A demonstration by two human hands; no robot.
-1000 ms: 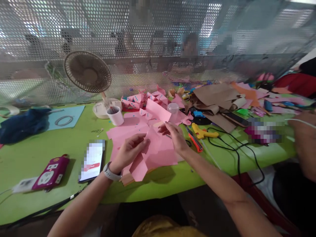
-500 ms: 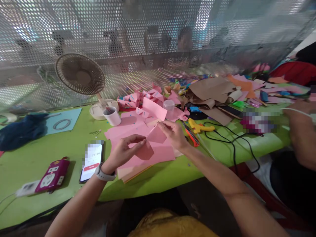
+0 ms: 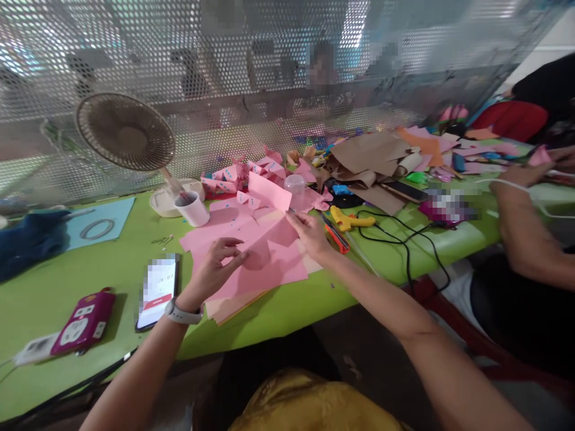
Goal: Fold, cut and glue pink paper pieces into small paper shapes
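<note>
1. Pink paper sheet (image 3: 269, 263), a thin square of craft paper, is lying flat on top of a stack of similar pink sheets (image 3: 233, 302) on the green table (image 3: 90, 263), near the table's front edge, at about 12 o'clock from the person's body.
2. Left hand (image 3: 218, 263) is pressing down on the sheet with fingers spread and flat; it is closing on nothing, only pinning the paper.
3. Right hand (image 3: 309, 236) is pinching the sheet's far corner between thumb and fingertips; the fingers are nearly closed on the paper edge.
4. The sheet's body is lying between the two hands: at 3 o'clock from the left hand and at 8 o'clock from the right-hand pinch.
5. Judged technique: keeping the left palm steady is preventing slip, while edges should be aligned before any crease is pressed.
6. An orange utility knife (image 3: 335, 236) is lying just beside the right hand at 3 o'clock; a black smartphone (image 3: 158, 292) is lying at 9 o'clock from the left wrist.
</note>
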